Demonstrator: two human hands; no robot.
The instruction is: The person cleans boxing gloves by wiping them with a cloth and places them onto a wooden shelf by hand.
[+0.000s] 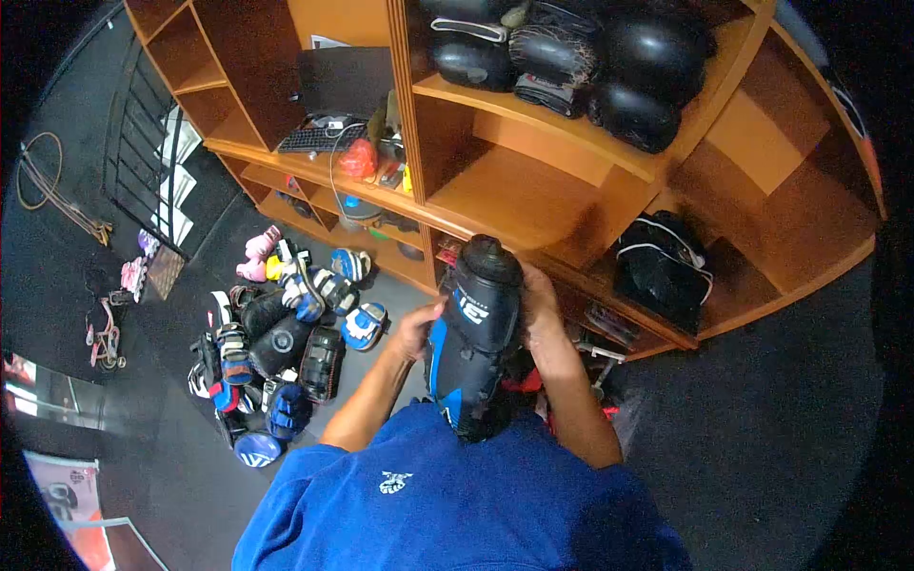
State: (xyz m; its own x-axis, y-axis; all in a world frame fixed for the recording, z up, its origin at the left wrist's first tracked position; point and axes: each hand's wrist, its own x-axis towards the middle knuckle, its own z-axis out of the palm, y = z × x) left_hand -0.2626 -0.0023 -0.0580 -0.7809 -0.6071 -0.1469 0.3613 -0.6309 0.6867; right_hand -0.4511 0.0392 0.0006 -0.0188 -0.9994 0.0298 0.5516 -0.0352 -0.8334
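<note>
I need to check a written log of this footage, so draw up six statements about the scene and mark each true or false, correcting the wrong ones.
1. The left hand and right hand both hold the black-and-blue padded guard. True.
2. The person's shirt is red. False: it is blue.
3. The pile of mixed padded gear lies in the wooden shelving. False: it lies on the floor.
4. The keyboard lies in front of the dark monitor. True.
5. The red plastic bag hangs on the railing. False: it sits near the keyboard.
6. Black padded gear sits high in the shelving. True.
</note>
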